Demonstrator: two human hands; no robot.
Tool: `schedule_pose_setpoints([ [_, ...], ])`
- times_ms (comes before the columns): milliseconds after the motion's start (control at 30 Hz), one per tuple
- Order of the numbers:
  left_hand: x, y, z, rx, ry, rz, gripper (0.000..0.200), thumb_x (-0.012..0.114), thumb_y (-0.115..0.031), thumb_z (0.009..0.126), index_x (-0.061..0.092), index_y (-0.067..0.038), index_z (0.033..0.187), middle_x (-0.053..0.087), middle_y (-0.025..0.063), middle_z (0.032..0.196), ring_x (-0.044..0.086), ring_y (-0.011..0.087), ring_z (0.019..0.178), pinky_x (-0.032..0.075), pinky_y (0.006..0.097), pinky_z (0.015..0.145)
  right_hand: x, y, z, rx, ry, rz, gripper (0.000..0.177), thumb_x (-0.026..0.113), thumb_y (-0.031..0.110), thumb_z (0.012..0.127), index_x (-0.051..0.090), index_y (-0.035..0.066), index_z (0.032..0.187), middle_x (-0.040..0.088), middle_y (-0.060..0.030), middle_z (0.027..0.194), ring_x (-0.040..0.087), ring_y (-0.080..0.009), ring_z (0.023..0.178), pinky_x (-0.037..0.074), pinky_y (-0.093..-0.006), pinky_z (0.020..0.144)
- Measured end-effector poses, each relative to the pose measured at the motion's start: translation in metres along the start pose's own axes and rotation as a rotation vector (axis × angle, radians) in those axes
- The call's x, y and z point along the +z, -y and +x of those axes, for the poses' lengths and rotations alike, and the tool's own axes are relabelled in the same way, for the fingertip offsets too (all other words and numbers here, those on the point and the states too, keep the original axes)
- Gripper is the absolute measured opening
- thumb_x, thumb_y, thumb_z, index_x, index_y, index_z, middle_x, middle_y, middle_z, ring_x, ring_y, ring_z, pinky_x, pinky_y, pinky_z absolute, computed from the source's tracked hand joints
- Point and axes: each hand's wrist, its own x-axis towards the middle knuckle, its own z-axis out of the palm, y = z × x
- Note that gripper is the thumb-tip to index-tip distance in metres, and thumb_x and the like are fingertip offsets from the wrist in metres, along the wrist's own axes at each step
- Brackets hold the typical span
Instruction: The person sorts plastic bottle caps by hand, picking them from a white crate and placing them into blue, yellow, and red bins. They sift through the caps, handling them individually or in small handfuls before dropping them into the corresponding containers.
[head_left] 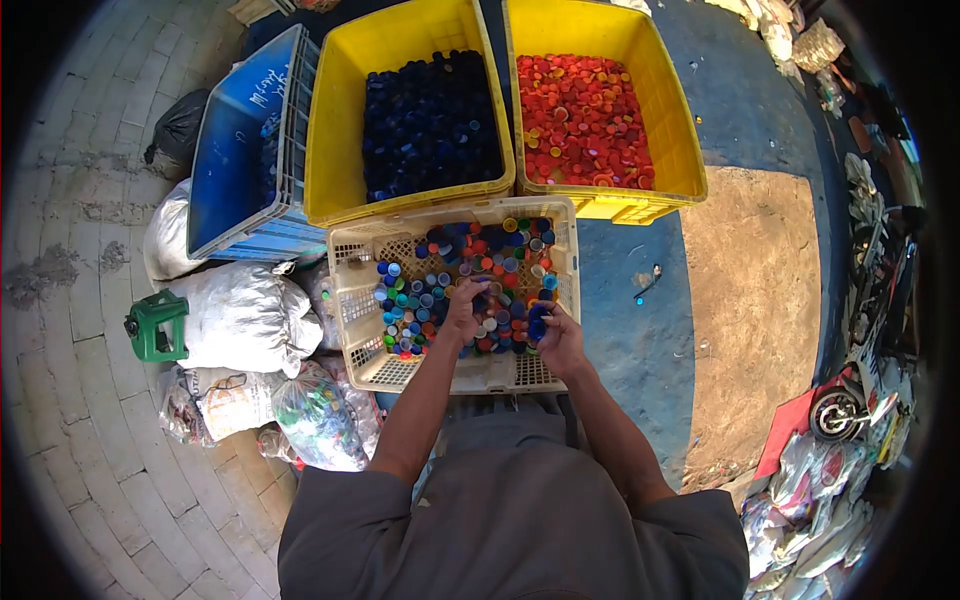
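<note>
A cream plastic crate (352,340) in front of me holds bottle caps (408,310) of many colours. Over its middle, my left hand (466,308) is among the caps with its fingers curled; whatever its fingers hold is too small to make out. My right hand (560,338) is at the right part of the crate, closed on blue caps (539,320). Beyond the crate, a yellow bin (335,120) contains dark blue caps (430,125), and a second yellow bin (665,110) contains red and orange caps (585,120).
A blue bin (222,165) stands at the left of the yellow ones. White sacks (235,315), a green container (158,326) and a clear bag of bottles (318,412) lie left of the crate. A brown board (752,320) is on the right, with plastic bags (820,480) nearby.
</note>
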Motion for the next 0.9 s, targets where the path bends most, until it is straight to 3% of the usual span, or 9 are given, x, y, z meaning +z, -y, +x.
schedule_pose_setpoints([
  [33, 0.002, -0.003, -0.011, -0.018, 0.028, -0.208, 0.026, 0.057, -0.018, 0.087, 0.056, -0.006, 0.111, 0.062, 0.0046, 0.092, 0.06, 0.0154, 0.076, 0.051, 0.0335, 0.065, 0.005, 0.002, 0.003, 0.0, 0.018, -0.026, 0.037, 0.049, 0.011, 0.077, 0.045, 0.005, 0.113, 0.054, -0.0123, 0.103, 0.058, -0.0252, 0.093, 0.048, -0.0396, 0.082],
  [200, 0.01, -0.016, -0.043, 0.074, 0.12, -0.515, 0.031, 0.044, -0.022, 0.093, 0.054, -0.004, 0.117, 0.061, 0.0103, 0.112, 0.061, 0.0222, 0.098, 0.053, 0.0376, 0.081, 0.04, 0.01, 0.021, 0.01, 0.116, -0.097, 0.039, 0.049, 0.009, 0.077, 0.045, 0.004, 0.116, 0.055, -0.0137, 0.109, 0.059, -0.0272, 0.099, 0.048, -0.0412, 0.087],
  [300, 0.01, -0.02, -0.046, 0.131, 0.163, -0.535, 0.035, 0.038, -0.024, 0.095, 0.052, -0.003, 0.119, 0.061, 0.0112, 0.112, 0.061, 0.0241, 0.098, 0.052, 0.0407, 0.083, 0.06, 0.008, 0.035, 0.067, 0.178, -0.067, 0.039, 0.049, 0.008, 0.077, 0.045, 0.004, 0.116, 0.056, -0.0145, 0.109, 0.059, -0.028, 0.098, 0.048, -0.0414, 0.088],
  [467, 0.013, -0.047, -0.035, 0.201, -0.004, -0.559, 0.036, 0.032, -0.023, 0.098, 0.051, -0.001, 0.12, 0.061, 0.0112, 0.112, 0.06, 0.0241, 0.099, 0.05, 0.0381, 0.084, 0.078, -0.004, 0.059, 0.028, 0.118, 0.06, 0.042, 0.047, 0.009, 0.076, 0.047, 0.0, 0.117, 0.056, -0.0186, 0.111, 0.059, -0.0348, 0.099, 0.05, -0.0443, 0.088],
  [667, 0.033, -0.099, -0.009, 0.237, -0.097, -0.543, 0.032, 0.034, -0.02, 0.099, 0.051, 0.0, 0.117, 0.06, 0.0131, 0.112, 0.059, 0.0245, 0.097, 0.05, 0.0357, 0.083, 0.115, 0.006, 0.084, -0.122, 0.031, 0.144, 0.038, 0.042, 0.005, 0.083, 0.043, -0.001, 0.12, 0.052, -0.0163, 0.113, 0.057, -0.0307, 0.103, 0.049, -0.0435, 0.09],
  [800, 0.038, -0.159, 0.053, 0.143, 0.005, -0.675, 0.032, 0.036, -0.02, 0.098, 0.051, 0.005, 0.112, 0.06, 0.0164, 0.104, 0.059, 0.0269, 0.096, 0.05, 0.0374, 0.084, 0.18, 0.033, 0.12, -0.148, -0.048, 0.189, 0.031, 0.043, 0.01, 0.081, 0.048, -0.004, 0.108, 0.056, -0.018, 0.108, 0.056, -0.0323, 0.104, 0.045, -0.044, 0.094],
  [867, 0.064, -0.234, 0.075, 0.193, -0.019, -0.769, 0.034, 0.038, -0.024, 0.098, 0.052, 0.006, 0.107, 0.058, 0.0181, 0.102, 0.058, 0.0286, 0.096, 0.049, 0.0391, 0.087, 0.208, 0.063, 0.186, -0.218, 0.15, 0.213, 0.024, 0.043, 0.011, 0.082, 0.05, -0.004, 0.1, 0.056, -0.0175, 0.105, 0.055, -0.0314, 0.102, 0.043, -0.0447, 0.096],
  [900, 0.065, -0.269, 0.092, 0.295, 0.094, -0.665, 0.041, 0.039, -0.034, 0.097, 0.05, 0.005, 0.107, 0.056, 0.0186, 0.103, 0.054, 0.0299, 0.101, 0.038, 0.0452, 0.102, 0.236, 0.085, 0.202, -0.214, 0.24, 0.212, 0.026, 0.045, 0.011, 0.082, 0.048, -0.005, 0.102, 0.051, -0.0203, 0.115, 0.049, -0.0326, 0.113, 0.038, -0.0454, 0.101],
])
